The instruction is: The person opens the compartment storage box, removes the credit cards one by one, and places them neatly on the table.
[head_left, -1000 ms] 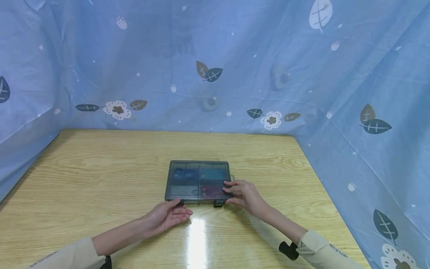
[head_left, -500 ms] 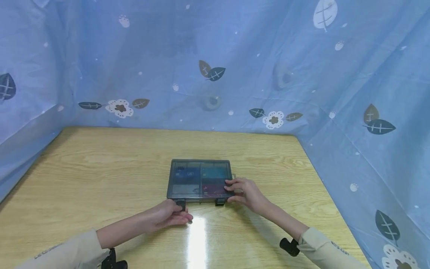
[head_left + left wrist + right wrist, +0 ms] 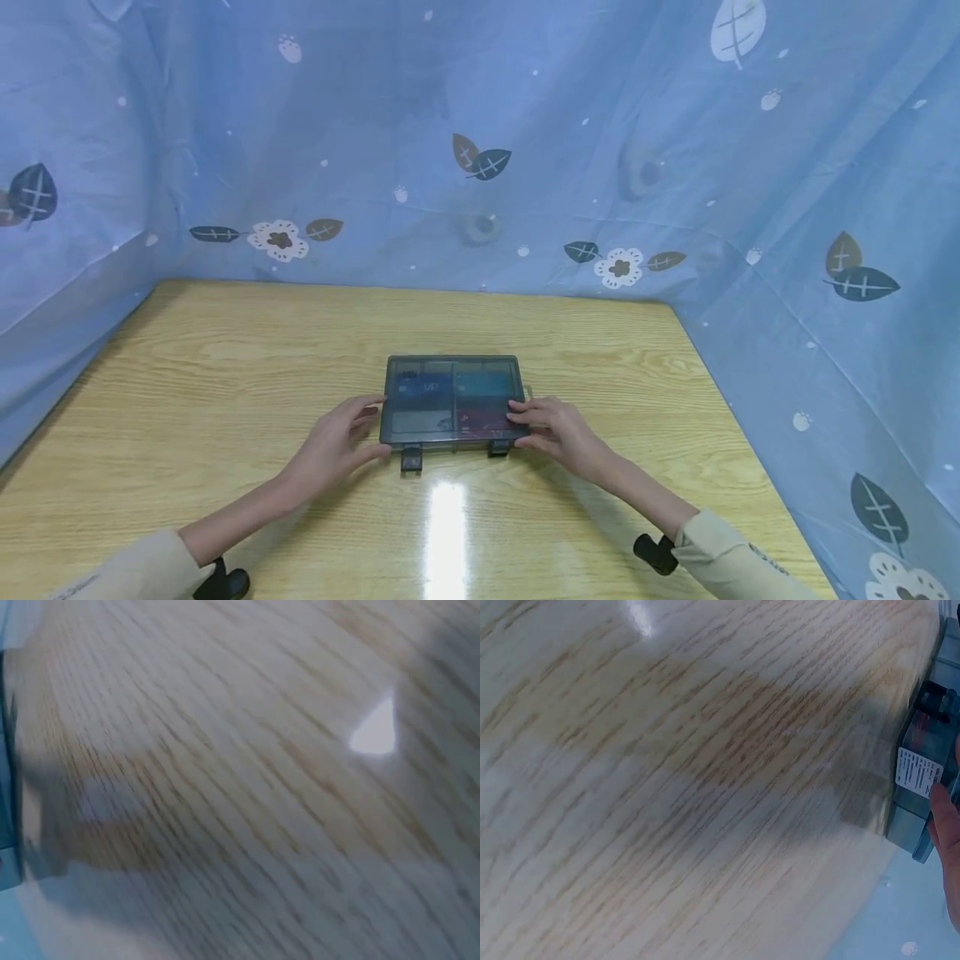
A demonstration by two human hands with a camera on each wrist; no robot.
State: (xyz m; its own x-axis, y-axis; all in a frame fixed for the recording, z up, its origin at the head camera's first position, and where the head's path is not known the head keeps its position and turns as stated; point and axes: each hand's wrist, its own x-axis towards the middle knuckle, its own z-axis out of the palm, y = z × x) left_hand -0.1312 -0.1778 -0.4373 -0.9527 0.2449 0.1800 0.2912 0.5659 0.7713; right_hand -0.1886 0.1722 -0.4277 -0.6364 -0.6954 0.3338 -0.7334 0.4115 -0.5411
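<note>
A flat plastic storage box (image 3: 420,404) with a dark see-through lid lies on the table, several coloured cards showing inside. At its front left corner, my left hand (image 3: 326,454) holds the side between thumb and fingertips. My right hand (image 3: 566,437) grips the opposite front corner, fingers over the lid's edge and thumb at the front. The left black latch (image 3: 411,460) sticks out from the front; the right latch (image 3: 498,448) shows shorter. A strip of the box (image 3: 6,802) enters the left wrist view. In the right wrist view, a fingertip reaches the white label (image 3: 917,772).
The box sits on a wood-grain table (image 3: 262,358) with a bright light reflection (image 3: 446,533) in front. Blue patterned cloth (image 3: 375,125) hangs behind and along both sides. Black wrist devices (image 3: 655,553) hang under the sleeves.
My left hand has left the left latch and moved to the box's left side. That latch has swung outward. My right hand keeps its place at the right corner.
</note>
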